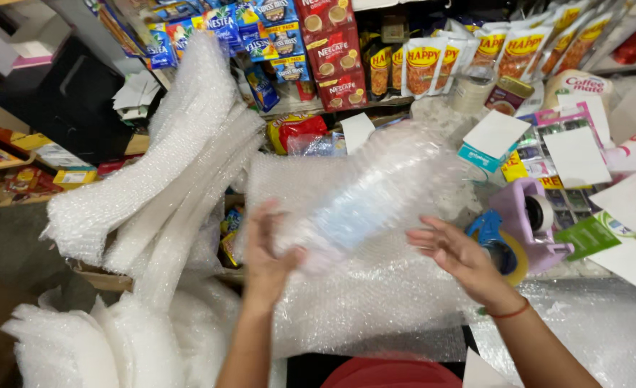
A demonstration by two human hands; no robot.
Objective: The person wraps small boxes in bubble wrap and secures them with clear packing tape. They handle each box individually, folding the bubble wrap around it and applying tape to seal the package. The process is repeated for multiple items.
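Wrapping in hand: one bundle [365, 197] swathed in bubble wrap, blurred, with a pale blue patch showing through the plastic; it lies tilted, low end at the left hand, high end toward the shelves.
Bundle's place: centre of the view, above one flat sheet of bubble wrap [361, 302] spread on the counter, between the two hands.
Hands counted: two, both the person's own.
Left hand [268, 251]: raised from below, back of the hand to the camera, fingers curled up against the low end of the bundle and touching it; whether they clamp it cannot be told through the blur.
Right hand [454, 251]: reaching in from the lower right, palm turned toward the bundle, fingers spread and loose, just beside its lower edge and pinching nothing.
Wrist: one thin red band [510, 312] on the right forearm.
Loose wrap: one large heap of bubble wrap [167, 172] at the left, trailing from shelf height down to the floor.
Tape dispensers: two, one lilac [530, 223] and one blue [494, 237] with a tape roll, just right of the right hand.
Small box: one, white with a teal edge [489, 140], behind the dispensers.
Shelf stock: about eight white and orange pouches [476, 54]; three red packs [332, 50], stacked.
Jars: three near the pouches, the clearest a white one [580, 86].
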